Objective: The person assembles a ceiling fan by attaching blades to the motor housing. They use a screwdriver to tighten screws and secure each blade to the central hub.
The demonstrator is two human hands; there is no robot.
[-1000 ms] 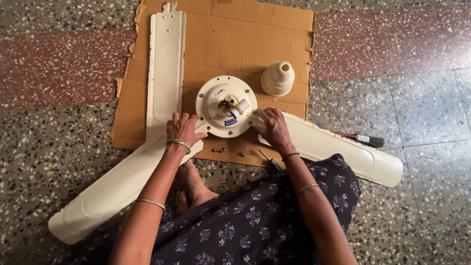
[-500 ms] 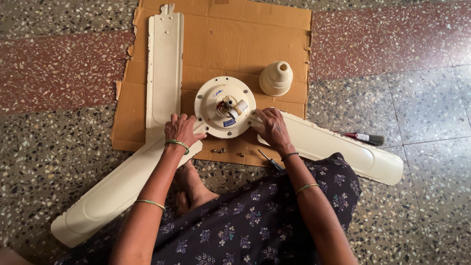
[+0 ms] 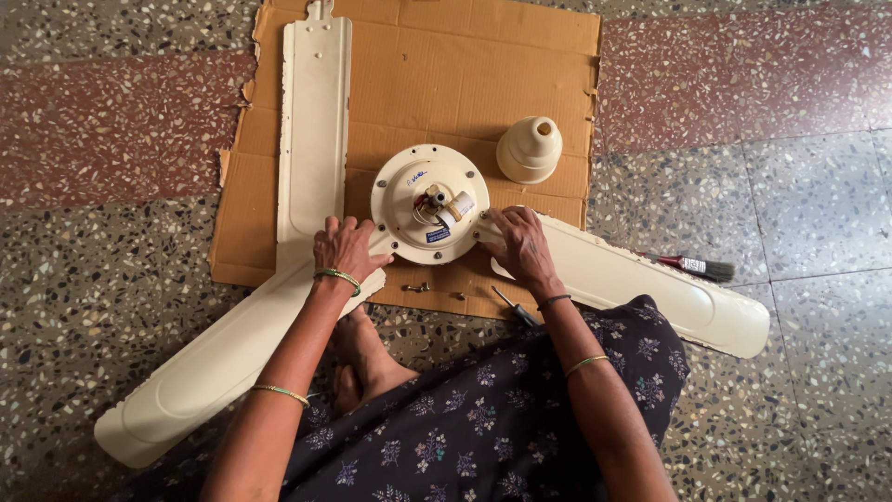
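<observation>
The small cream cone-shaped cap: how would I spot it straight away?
Find the brown cardboard sheet on the speckled floor. The cone-shaped cap stands up and right of the round fan motor. Unlike the long flat blades, it is small, bell-shaped, with an open top.

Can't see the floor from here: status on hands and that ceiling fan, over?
Left hand on lower-left blade; right hand at right blade root. Both beside fan motor. Loose screws and screwdriver near on cardboard.
</observation>
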